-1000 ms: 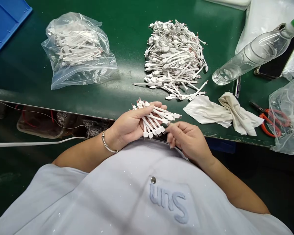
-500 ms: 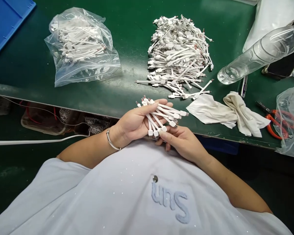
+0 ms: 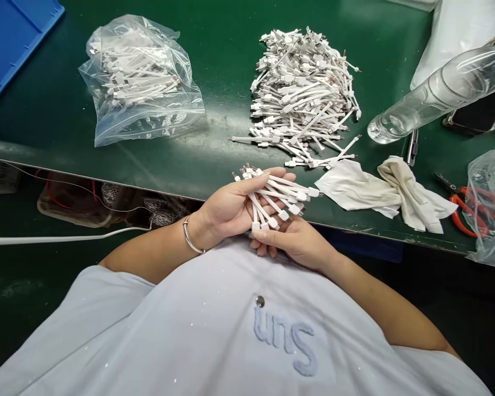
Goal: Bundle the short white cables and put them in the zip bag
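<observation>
My left hand is closed around a fanned bunch of short white cables, its thumb pressed across them. Their square white plug ends point right and down, and small reddish wire tips stick out at the upper left. Just below the bunch, my right hand is curled, its thumb lying close to the lowest plugs. Whatever its fingers pinch, if anything, is hidden. Beyond both hands a large heap of the same cables lies on the green table.
A clear zip bag of similar cables lies at the back left, near a blue bin. On the right are a clear bottle, crumpled white cloths, orange-handled cutters and a plastic bag. The table's front edge runs near my forearms.
My right hand has slid left and slightly down along the lower plugs, its thumb coming off one plug. My left hand still grips the bunch.
</observation>
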`<move>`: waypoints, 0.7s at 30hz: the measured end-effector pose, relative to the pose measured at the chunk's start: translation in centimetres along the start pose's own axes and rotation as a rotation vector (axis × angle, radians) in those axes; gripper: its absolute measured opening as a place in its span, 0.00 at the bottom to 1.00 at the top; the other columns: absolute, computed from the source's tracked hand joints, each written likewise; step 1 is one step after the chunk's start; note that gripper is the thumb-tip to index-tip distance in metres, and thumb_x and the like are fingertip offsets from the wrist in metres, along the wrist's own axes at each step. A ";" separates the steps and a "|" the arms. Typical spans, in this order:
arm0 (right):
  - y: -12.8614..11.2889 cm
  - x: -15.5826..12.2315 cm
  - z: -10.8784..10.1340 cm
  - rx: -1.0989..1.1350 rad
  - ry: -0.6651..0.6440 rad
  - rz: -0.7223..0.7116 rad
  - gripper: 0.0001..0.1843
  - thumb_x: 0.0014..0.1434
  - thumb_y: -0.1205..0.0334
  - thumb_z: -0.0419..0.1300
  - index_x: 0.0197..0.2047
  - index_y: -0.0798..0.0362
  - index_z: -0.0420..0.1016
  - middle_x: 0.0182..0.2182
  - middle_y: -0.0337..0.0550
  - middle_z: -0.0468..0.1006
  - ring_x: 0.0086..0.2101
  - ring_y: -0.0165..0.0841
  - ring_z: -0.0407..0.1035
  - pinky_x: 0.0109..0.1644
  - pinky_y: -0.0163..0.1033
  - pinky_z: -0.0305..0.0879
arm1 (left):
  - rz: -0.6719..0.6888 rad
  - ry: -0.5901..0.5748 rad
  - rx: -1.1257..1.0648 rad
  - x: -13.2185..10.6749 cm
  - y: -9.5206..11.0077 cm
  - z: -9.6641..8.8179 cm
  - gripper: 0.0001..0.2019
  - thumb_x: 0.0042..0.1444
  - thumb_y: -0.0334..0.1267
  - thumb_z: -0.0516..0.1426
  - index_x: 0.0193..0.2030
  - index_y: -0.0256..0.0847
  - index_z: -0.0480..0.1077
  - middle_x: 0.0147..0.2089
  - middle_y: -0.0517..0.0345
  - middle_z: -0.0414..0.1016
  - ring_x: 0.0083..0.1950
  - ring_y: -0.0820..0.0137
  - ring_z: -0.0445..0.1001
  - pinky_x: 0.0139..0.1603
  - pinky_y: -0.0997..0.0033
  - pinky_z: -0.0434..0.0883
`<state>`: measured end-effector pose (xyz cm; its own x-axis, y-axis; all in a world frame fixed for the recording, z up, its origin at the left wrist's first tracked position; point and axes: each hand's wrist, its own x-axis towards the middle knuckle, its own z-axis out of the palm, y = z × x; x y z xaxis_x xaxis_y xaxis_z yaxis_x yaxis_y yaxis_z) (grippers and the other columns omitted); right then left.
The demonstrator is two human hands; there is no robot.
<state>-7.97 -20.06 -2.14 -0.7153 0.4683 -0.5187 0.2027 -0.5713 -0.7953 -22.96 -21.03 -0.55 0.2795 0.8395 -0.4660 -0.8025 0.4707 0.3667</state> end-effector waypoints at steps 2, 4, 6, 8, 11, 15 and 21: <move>0.1 0.0 -0.2 -0.008 -0.027 0.022 0.18 0.48 0.51 0.70 0.29 0.58 0.76 0.26 0.42 0.79 0.24 0.25 0.69 0.23 0.28 0.63 | 0.028 -0.005 0.049 0.1 0.3 -0.2 0.11 0.63 0.31 0.50 0.40 0.35 0.74 0.43 0.52 0.79 0.45 0.68 0.78 0.61 0.57 0.67; 0.2 -0.2 -0.5 -0.003 -0.056 0.055 0.19 0.48 0.49 0.70 0.31 0.59 0.77 0.29 0.44 0.80 0.25 0.24 0.70 0.25 0.28 0.64 | 0.102 -0.031 0.156 0.2 0.9 -0.2 0.10 0.62 0.31 0.51 0.41 0.35 0.74 0.44 0.52 0.79 0.47 0.67 0.78 0.60 0.58 0.68; 0.6 -0.3 -1.1 0.026 -0.075 0.082 0.21 0.48 0.47 0.69 0.34 0.59 0.79 0.31 0.46 0.81 0.26 0.24 0.71 0.26 0.27 0.65 | 0.265 -0.087 0.348 0.3 1.8 0.0 0.09 0.61 0.35 0.55 0.43 0.36 0.75 0.47 0.51 0.78 0.50 0.64 0.77 0.59 0.57 0.69; 1.2 -0.4 -1.7 0.103 -0.094 0.078 0.26 0.46 0.44 0.69 0.38 0.59 0.80 0.34 0.49 0.82 0.29 0.27 0.74 0.28 0.28 0.66 | 0.470 -0.167 0.620 0.3 2.4 0.2 0.10 0.58 0.37 0.58 0.44 0.38 0.76 0.51 0.50 0.77 0.56 0.61 0.74 0.62 0.57 0.66; 2.2 -0.3 -2.5 0.285 -0.145 0.042 0.32 0.43 0.41 0.70 0.45 0.56 0.79 0.41 0.50 0.81 0.39 0.32 0.76 0.37 0.31 0.71 | 0.554 -0.375 1.096 0.6 2.4 -0.3 0.10 0.52 0.32 0.62 0.43 0.41 0.78 0.55 0.49 0.76 0.63 0.59 0.68 0.69 0.57 0.56; 2.7 0.1 -2.6 0.478 -0.141 0.039 0.26 0.41 0.49 0.74 0.43 0.53 0.79 0.42 0.44 0.81 0.43 0.31 0.75 0.51 0.38 0.70 | 0.398 -0.642 1.525 1.5 0.9 -2.0 0.13 0.52 0.27 0.58 0.43 0.41 0.78 0.58 0.46 0.73 0.66 0.59 0.64 0.71 0.54 0.49; 1.8 0.5 -1.7 0.472 -0.091 0.153 0.19 0.40 0.66 0.75 0.38 0.55 0.80 0.34 0.39 0.81 0.36 0.28 0.76 0.46 0.34 0.71 | 0.459 -0.687 1.663 1.7 0.3 -3.2 0.23 0.55 0.30 0.55 0.59 0.40 0.69 0.64 0.47 0.66 0.70 0.61 0.58 0.72 0.57 0.46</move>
<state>-6.85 -19.70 -4.36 -0.7608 0.3063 -0.5722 0.0009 -0.8811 -0.4729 -24.46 -20.33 -3.79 0.6961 0.7112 0.0980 0.2914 -0.4046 0.8668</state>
